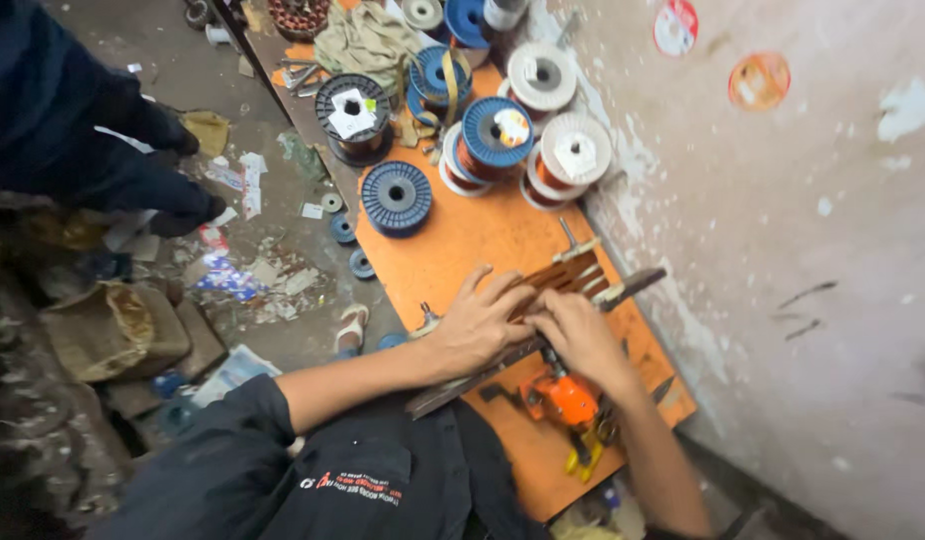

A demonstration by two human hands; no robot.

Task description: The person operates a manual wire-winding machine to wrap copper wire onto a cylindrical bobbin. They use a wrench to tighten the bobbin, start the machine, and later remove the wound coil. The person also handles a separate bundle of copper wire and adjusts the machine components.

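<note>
Both hands press a wooden former (568, 275) on the orange tabletop (483, 240): left hand (480, 325) flat, fingers spread, right hand (580, 335) curled on its near end. Adjusting stage, probably; next move needs steady bracing. Wire spools (493, 135) well apart.

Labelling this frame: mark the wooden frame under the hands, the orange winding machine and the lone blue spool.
wooden frame (573, 272), head view, bare slats.
orange winding machine (568, 398), head view, orange body.
blue spool (396, 197), head view, top flange.

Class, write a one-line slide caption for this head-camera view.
Both hands, left hand and right hand, rest on a wooden frame on an orange bench near wire spools.
</note>
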